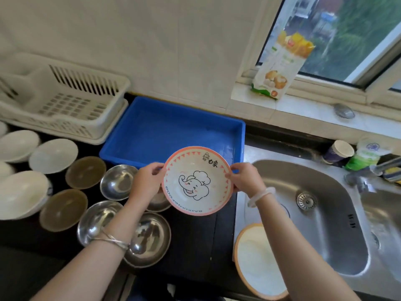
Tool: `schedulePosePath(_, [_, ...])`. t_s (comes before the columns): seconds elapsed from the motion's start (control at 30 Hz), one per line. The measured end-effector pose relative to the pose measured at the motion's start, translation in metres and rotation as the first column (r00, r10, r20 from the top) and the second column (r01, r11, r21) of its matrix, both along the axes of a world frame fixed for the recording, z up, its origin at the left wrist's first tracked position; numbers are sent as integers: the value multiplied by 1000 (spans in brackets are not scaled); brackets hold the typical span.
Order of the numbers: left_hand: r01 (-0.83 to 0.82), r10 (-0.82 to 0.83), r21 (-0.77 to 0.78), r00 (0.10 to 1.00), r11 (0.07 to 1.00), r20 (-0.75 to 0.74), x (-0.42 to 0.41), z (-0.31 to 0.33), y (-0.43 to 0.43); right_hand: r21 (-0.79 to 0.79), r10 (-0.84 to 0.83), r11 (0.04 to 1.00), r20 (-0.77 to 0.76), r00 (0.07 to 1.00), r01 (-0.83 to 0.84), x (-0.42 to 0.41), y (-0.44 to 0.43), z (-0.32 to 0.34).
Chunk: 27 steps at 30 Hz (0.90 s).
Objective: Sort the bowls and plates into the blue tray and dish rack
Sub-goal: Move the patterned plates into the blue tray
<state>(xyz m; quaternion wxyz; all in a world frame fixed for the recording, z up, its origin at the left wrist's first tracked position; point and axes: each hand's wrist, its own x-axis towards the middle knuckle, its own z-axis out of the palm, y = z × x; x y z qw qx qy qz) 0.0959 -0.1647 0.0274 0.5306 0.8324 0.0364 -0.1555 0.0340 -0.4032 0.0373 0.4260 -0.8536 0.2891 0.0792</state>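
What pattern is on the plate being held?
A cartoon elephant in a chef's hat, with a pink-orange rim and triangles, on the plate; head view.

Round pink-rimmed plate w/ elephant print (197, 180): held at opposite rims by left hand (145, 181) & right hand (244, 180), just in front of blue plastic tray (138, 135). White slatted dish rack (65, 105) set beside tray. Steel, amber & white bowls grouped at left on black counter (195, 242).
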Motion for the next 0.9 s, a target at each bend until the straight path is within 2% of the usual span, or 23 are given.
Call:
schedulePosePath(0.07, [-40, 39, -55, 999, 998, -34, 11, 4, 7, 61, -24, 998, 25, 999, 23, 22, 8, 5])
schedulePosePath(0.17, [-159, 112, -252, 975, 954, -191, 29, 4, 16, 150, -86, 986, 64, 994, 76, 55, 25, 5])
schedulePosePath(0.23, [-223, 155, -296, 959, 929, -238, 47, 1, 23, 188, -118, 977, 73, 990, 102, 76, 36, -1])
schedulePosePath(0.4, [-276, 225, -200, 943, 940, -244, 109, -17, 38, 282, -199, 943, 60, 978, 174, 127, 62, -28])
schedulePosePath(0.53, [-268, 218, -187, 943, 945, -251, 147, -35, 44, 370, -264, 896, -1, 964, 246, 156, 76, -57])
schedulePosePath(0.9, [-285, 215, -144, 904, 948, -369, 185, -72, 52, 386, -311, 868, -65, 948, 312, 181, 94, -93])
